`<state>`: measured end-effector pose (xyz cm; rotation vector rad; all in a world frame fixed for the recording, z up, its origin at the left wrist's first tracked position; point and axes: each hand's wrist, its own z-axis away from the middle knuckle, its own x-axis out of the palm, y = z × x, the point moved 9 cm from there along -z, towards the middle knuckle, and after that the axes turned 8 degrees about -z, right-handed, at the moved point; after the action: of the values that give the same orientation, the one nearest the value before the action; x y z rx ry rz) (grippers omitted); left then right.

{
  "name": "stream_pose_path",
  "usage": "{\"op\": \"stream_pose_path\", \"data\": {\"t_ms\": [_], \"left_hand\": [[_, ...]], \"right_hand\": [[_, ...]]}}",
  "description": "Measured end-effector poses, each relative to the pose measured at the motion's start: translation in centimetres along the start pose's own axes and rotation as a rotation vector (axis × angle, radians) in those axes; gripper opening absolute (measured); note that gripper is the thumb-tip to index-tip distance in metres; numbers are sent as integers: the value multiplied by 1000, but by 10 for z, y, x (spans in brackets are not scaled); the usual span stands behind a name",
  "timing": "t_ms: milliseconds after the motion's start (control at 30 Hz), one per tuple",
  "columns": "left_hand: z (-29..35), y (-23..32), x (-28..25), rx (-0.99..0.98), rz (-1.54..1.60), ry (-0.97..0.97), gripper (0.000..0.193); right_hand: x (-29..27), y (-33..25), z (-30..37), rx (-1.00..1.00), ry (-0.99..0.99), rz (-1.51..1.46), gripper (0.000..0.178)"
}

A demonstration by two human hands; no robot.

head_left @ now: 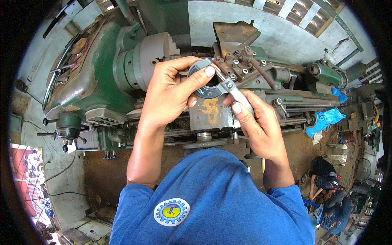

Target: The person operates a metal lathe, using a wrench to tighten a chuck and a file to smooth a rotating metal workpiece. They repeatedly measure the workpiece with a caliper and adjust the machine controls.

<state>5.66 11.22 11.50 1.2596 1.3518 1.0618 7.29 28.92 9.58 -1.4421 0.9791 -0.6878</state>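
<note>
Pinched by the left hand [171, 90] and the right hand [260, 122], a micrometer [209, 92] was held over a lathe [96, 69]. What the blue bag [326, 120] held could not be told.

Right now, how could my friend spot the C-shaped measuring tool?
Find the green lathe. Over its middle, the left grip and right grip hold a micrometer. Its curved frame with a straight grey barrel sets it apart from the blocky tool post behind.

Lathe bed [314, 99], metal, runs L–R: green headstock [96, 67] w/ grey chuck [153, 53] at L end, carriage [210, 113] w/ toolpost [238, 63] approx. mid, green tailstock [326, 75] nr R end. Brown floor [298, 151] below; 2 people [325, 176] far R.
</note>
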Motion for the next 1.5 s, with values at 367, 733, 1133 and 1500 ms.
{"op": "stream_pose_path", "data": {"t_ms": [367,733,1133,1500], "left_hand": [[-10,-11,19,421,-358,-353,23],[-112,-41,-157,270,-1097,689,57],[-137,-89,-172,-24,-1226,662,60],[-140,-92,-170,-22,-1241,653,61]], "right_hand": [[49,79,-36,230,-590,-1097,64],[67,182,-143,204,152,-785,22],[70,253,-224,50,628,-201,21],[80,250,-224,52,677,-21,28]]}}
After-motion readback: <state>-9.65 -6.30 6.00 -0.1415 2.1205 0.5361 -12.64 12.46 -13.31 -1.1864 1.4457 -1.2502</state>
